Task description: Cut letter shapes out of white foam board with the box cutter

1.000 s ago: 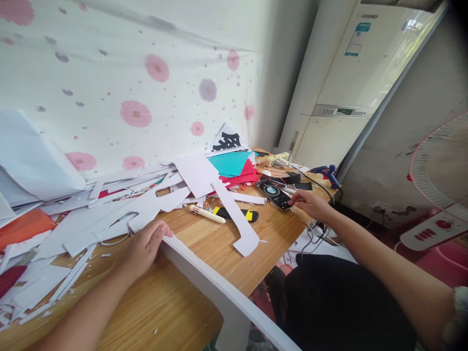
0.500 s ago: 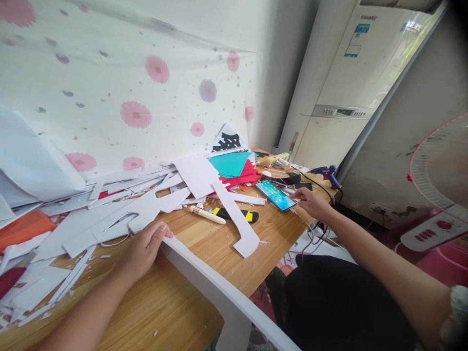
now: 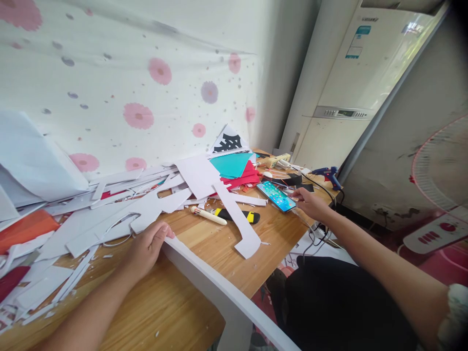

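Observation:
My left hand [image 3: 151, 243] is closed around the near end of a long white foam board strip [image 3: 219, 287], which runs down past the table's front edge. At the table's right side my right hand [image 3: 310, 201] has its fingers bent and pressed at the right edge of a smartphone [image 3: 276, 196]. The phone lies with its screen lit, showing app icons. A white cable comes away near its lower corner. Between my hands lie a white cut piece [image 3: 239, 219], a black and yellow utility knife [image 3: 237, 215] and a thick white pen [image 3: 208, 215].
White board scraps [image 3: 102, 224] cover the left and back of the wooden table [image 3: 164, 302]. Teal sheets [image 3: 230, 165] and red sheets [image 3: 243, 178] are stacked behind the phone. A blue glue gun [image 3: 327, 175] and cords sit at the right edge, near a pink-rimmed fan [image 3: 435, 234].
The view has shifted very slightly. Both hands, the board strip and the phone keep their places.

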A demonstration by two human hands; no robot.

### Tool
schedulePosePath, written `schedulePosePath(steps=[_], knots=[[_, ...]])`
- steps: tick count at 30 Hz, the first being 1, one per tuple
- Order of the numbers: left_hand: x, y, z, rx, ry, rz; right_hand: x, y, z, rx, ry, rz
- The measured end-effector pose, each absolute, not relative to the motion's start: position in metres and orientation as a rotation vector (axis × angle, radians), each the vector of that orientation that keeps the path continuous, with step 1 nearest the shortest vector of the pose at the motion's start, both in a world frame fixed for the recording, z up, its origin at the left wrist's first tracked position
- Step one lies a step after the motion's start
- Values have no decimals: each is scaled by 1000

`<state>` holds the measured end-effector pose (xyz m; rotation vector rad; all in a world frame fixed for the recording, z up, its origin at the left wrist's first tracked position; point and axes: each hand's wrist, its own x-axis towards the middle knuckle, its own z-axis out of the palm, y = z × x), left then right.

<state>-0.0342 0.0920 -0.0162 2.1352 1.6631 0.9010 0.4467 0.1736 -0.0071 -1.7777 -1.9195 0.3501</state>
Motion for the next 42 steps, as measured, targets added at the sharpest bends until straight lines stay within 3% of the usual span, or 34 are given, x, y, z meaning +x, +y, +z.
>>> schedulePosePath(steps=[6,11,16,20,26,31,33,36,42], knots=[[-35,92,-17,2123,1666,881,441,172,0,-1755,-1851,274],[-31,91,-13,2098,1672,889,404,144,44,-1631,-1791,221],[-28,88,-10,2067,1701,856,303,70,75,-1057,-2478,649],[-28,87,-12,2080,1669,872,237,36,62,-761,-2763,662],[-29,87,-13,2100,1667,885,210,42,41,-981,-2847,591],[-30,88,-14,2104,1675,883,220,56,51,-972,-2745,632],[-31,88,-15,2107,1684,881,240,76,62,-1143,-2565,534],[-31,88,-15,2126,1674,882,294,120,76,-1727,-2222,156],[-28,85,-13,2133,1664,891,400,177,60,-2094,-2075,165]])
